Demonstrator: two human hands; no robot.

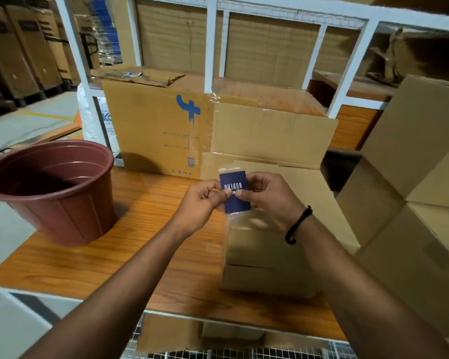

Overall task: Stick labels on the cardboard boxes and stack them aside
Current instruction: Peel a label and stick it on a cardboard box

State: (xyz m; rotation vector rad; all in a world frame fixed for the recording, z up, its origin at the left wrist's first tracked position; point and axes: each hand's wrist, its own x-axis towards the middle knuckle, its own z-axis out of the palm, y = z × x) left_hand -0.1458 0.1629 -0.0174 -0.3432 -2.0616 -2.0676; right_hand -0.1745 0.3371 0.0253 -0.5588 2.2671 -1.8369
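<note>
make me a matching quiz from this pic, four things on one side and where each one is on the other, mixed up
1 label
2 brown pot
3 small box
4 big printed box

A left end of the table
B pinched by left hand and right hand
C back of the table
D on the table, under the hands

Pairs: 1-B, 2-A, 3-D, 4-C

One blue label (237, 203), one brown pot (49, 187), two cardboard boxes (270, 255) on one table (88, 255).
</note>
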